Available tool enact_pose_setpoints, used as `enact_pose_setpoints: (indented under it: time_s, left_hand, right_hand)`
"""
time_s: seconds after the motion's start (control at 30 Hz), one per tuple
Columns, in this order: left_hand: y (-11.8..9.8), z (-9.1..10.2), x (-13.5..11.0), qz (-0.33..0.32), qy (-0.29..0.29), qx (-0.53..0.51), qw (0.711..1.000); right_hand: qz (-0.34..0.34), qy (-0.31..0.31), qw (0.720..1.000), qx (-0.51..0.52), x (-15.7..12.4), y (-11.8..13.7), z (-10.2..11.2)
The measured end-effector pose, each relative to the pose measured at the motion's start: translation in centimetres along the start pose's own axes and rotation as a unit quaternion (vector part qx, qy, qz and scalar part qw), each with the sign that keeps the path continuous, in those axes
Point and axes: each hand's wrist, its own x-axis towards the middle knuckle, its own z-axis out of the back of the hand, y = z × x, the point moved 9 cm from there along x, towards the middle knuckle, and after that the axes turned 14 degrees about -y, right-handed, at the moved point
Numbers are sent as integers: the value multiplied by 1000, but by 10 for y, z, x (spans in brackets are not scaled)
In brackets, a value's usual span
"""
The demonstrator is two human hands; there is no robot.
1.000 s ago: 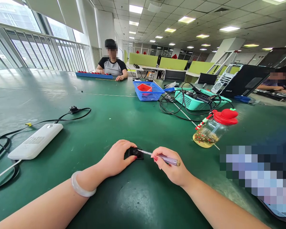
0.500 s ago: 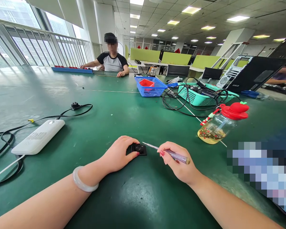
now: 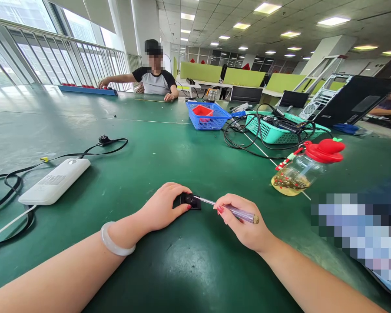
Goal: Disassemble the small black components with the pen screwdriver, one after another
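On the green table (image 3: 143, 278), my left hand (image 3: 164, 206) is closed on a small black part (image 3: 192, 201), thumb at its near side and fingers at its far side. The part looks like a flat square base with a raised, textured middle; its left end is hidden by the hand. My right hand (image 3: 243, 217) grips a slim screwdriver (image 3: 239, 212) with a clear purplish handle and a brass-coloured end cap. Its thin metal shaft points left, and the tip meets the right side of the raised middle.
To the left lies a white power bank (image 3: 57, 180) with black cables (image 3: 16, 187). Beyond are a blue basket (image 3: 208, 119) and a green basket (image 3: 267, 132) of cables. A red-lidded glass jar (image 3: 291, 178) stands right. Across the table, a person (image 3: 154, 82) reaches toward a blue tray (image 3: 86, 90).
The screwdriver tip has come down and left onto the black part, from just beside it. The person opposite has stretched an arm further out, and the blue tray has shifted left.
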Motion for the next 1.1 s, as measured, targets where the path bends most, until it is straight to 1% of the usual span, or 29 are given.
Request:
enact_pose_setpoints:
  time_s: [0.23,0.4,0.53,0.6,0.83,1.0,1.1]
  left_hand:
    - [-2,0,2,-6,-1,1,1000]
    - [0,0,1,-4,-2,-3,1000]
    - [2,-1,1,-3,-5,-1,1000]
    - [2,-1,1,-5,-6,-1,1000]
    - [4,-1,0,10,-8,17,1000]
    - [6,-1,-2,11,-19,35,999]
    - [7,0,-2,8,-24,35,999]
  right_hand:
    - [67,-4,997,-29,0,15,0]
    - [128,29,990,-44,-5,23,-6]
    - [153,64,984,-71,-9,24,-12]
    - [165,68,980,-85,-9,26,-13]
    - [201,52,973,-99,-10,37,-11]
    - [225,7,967,-120,-12,46,-4]
    - [232,-2,966,-118,-12,48,-3]
